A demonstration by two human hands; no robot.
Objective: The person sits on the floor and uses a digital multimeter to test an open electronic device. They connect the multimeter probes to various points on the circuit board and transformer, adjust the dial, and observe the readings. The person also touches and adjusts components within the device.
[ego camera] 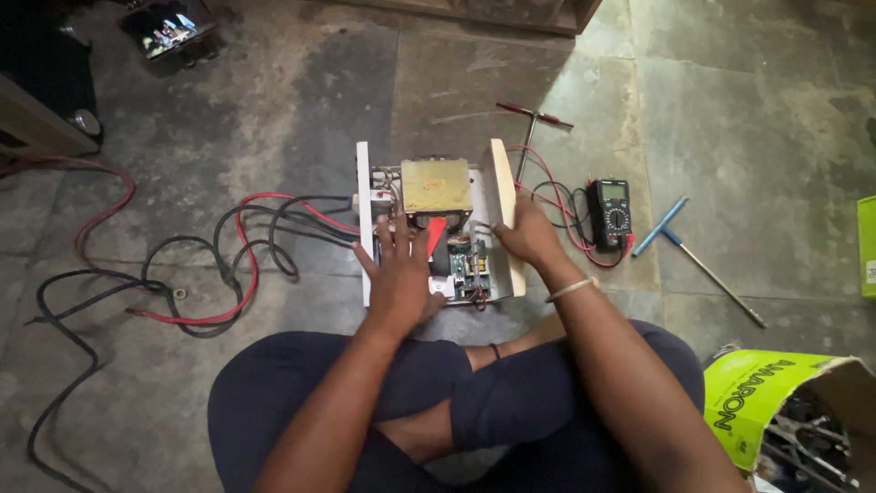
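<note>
**Both hands on an opened electrical unit on the floor**

Head view: the person sits cross-legged on a stone floor (712, 119), and the opened electrical unit (438, 233) stands on the floor just in front of the knees. It has a white side panel on the left, a pale panel (505, 215) on the right, a yellowish block (436, 185) at the far end and a green circuit board (473, 269) nearer the person.

The left hand (399, 278) lies flat over the inside of the unit, fingers spread wide, its grip open and closed on nothing. The right hand (527, 236) rests against the pale panel; how far its fingers curl around the panel I cannot tell.

Red and black cables (219, 265) trail off to the left of the unit. To its right a black multimeter (610, 212) lies on the floor with its leads, and further right a blue-handled T-shaped tool (680, 242). A green cardboard box (776, 393) of tools sits by the person's right knee.
</note>
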